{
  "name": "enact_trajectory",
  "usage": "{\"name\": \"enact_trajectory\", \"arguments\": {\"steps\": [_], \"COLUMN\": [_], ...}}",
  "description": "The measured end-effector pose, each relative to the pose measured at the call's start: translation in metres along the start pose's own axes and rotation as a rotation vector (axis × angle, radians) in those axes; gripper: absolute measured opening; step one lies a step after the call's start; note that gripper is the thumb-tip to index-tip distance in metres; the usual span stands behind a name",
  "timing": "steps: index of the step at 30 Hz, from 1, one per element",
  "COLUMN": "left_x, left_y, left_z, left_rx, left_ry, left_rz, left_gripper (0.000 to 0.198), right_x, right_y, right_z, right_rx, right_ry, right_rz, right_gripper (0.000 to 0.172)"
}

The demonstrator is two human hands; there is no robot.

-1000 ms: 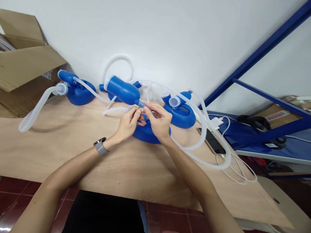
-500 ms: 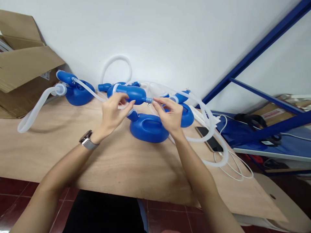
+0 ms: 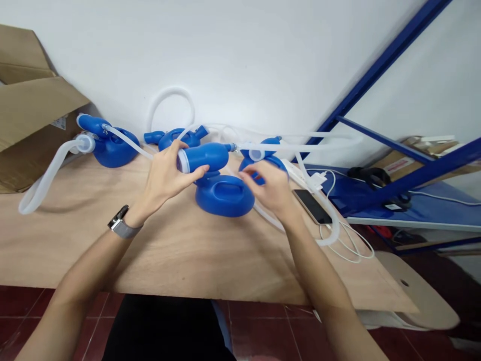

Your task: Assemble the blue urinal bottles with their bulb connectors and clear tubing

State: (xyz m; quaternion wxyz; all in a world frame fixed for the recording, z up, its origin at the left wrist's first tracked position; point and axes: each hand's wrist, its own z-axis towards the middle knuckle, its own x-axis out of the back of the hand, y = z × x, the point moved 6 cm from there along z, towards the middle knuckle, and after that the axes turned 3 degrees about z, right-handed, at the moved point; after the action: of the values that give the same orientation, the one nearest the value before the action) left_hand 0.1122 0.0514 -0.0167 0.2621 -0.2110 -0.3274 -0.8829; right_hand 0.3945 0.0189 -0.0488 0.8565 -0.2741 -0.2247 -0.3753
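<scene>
Left hand (image 3: 161, 175): gripping the funnel (image 3: 208, 158) around its wide end.
Funnel: above the bottle (image 3: 225, 200), whether touching cannot be told; narrow end rightward, joined to a hose (image 3: 278, 148).
Right hand (image 3: 270, 188): fingers bent near the bottle's handle; whether they hold anything cannot be told.
Bottle: on the table (image 3: 180, 250), contents hidden by blue walls.
Box (image 3: 33, 108): flaps spread, at far left, inside hidden.
</scene>
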Motion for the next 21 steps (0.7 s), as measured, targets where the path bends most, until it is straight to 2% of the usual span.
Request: {"name": "enact_trajectory", "arguments": {"steps": [3,5,7,10,13,16,19,21], "left_x": [-0.015,-0.031,-0.049,-0.07,-0.082,-0.082,-0.068,-0.054], "left_y": [0.019,0.028,0.03,0.028,0.027,0.017,-0.004,-0.013], "left_z": [-0.016,-0.026,-0.034,-0.039,-0.04,-0.045,-0.06,-0.078], "left_rx": [-0.027,-0.042,-0.015,0.039,0.03,0.032,0.069,0.053], "left_ry": [-0.036,-0.098,-0.138,-0.1,-0.037,0.006,0.1,0.189], "left_rz": [0.065,0.125,0.182,0.205,0.154,0.038,-0.055,-0.02], "left_gripper": [0.057,0.051,0.048,0.049,0.045,0.057,0.097,0.109], "right_x": [-0.041,-0.06,-0.068,-0.073,-0.08,-0.088,-0.1,-0.11], "right_y": [0.023,0.035,0.04,0.031,0.011,-0.008,-0.019,-0.025], "right_z": [-0.032,-0.048,-0.059,-0.071,-0.079,-0.084,-0.084,-0.079], "right_rx": [-0.102,-0.138,-0.166,-0.187,-0.183,-0.167,-0.199,-0.234], "right_ry": [-0.103,-0.104,-0.046,0.038,0.001,-0.098,-0.183,-0.227], "right_rz": [0.023,0.087,0.137,0.179,0.229,0.283,0.32,0.351], "right_gripper": [0.057,0.058,0.053,0.044,0.048,0.065,0.078,0.079]}}
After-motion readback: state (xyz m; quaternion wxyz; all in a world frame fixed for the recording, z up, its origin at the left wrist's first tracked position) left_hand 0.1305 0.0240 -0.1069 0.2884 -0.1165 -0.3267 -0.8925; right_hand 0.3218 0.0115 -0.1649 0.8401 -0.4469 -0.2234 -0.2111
